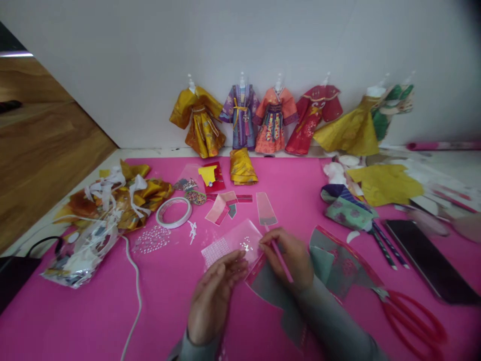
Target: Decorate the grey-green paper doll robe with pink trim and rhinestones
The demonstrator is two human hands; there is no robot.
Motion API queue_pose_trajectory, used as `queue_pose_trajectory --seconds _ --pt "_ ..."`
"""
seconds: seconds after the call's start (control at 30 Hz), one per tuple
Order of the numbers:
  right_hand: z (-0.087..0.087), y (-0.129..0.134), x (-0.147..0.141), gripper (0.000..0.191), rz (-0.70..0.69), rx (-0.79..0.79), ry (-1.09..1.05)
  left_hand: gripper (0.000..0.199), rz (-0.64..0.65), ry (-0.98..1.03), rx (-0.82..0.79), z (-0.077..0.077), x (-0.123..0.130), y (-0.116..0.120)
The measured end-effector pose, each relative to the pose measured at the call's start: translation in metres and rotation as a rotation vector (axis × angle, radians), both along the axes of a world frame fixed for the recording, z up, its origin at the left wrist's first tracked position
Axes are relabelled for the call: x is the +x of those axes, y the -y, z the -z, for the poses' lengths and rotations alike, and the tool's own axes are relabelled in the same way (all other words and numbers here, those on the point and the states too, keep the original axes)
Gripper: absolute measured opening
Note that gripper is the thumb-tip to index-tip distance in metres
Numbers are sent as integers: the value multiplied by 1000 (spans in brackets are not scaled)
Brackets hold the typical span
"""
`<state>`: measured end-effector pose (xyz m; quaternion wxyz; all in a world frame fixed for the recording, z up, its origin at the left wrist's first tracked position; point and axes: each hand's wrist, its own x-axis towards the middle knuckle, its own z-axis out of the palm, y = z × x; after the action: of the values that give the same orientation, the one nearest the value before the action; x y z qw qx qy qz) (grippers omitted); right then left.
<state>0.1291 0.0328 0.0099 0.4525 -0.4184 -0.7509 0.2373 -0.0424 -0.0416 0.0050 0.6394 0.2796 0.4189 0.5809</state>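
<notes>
A slim pink pencil-like stick (pixel 281 259) is pinched in my right hand (pixel 291 253), its upper end pointing toward a pink and grey cut piece (pixel 266 208). My left hand (pixel 215 296) is open, fingers stretched out and slightly curved, at the lower edge of a clear plastic sheet (pixel 252 229). Small shiny gems lie loose on that sheet (pixel 246 244), just past my left fingertips. Rows of tiny pearl-like dots (pixel 217 250) cover its left end. Beneath my right wrist spreads a grey cut piece with a red edge (pixel 268 286). Whether my left fingers touch the sheet, I cannot tell.
Several doll dresses on stands (pixel 242 118) line the wall. Leftward lie a tape roll (pixel 159 216), gold fabric scraps (pixel 158 189) and a white cable (pixel 137 286). To the right are red-handled scissors (pixel 413 321), a phone (pixel 428 260) and dark pencils (pixel 384 246).
</notes>
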Motion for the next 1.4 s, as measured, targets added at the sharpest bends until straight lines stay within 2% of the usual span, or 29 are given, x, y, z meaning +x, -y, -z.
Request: queue_pose_trajectory --seconds 0.07,0.17,0.23,0.33,0.63,0.8,0.97,1.4 --pt "4 -5 -2 10 -14 8 78 22 -96 -438 73 0 -6 3" --pt "10 -9 -7 11 -30 -2 125 20 -74 -1013 306 1 -12 4" --pt "15 -10 -9 11 -35 -14 150 21 -32 -1237 441 3 -13 4" --pt "19 -11 -10 12 -37 -34 165 21 -10 -1410 520 7 -12 3" --pt "12 -8 -4 7 30 -98 81 23 -29 -1490 570 9 -11 5" --pt "5 -9 3 21 14 -160 -31 24 14 -1535 538 9 -9 6" --pt "4 -12 2 18 -29 -134 66 27 79 -1585 550 12 -8 6" --pt "13 -13 1 19 -65 -119 207 27 121 -1615 537 12 -8 6"
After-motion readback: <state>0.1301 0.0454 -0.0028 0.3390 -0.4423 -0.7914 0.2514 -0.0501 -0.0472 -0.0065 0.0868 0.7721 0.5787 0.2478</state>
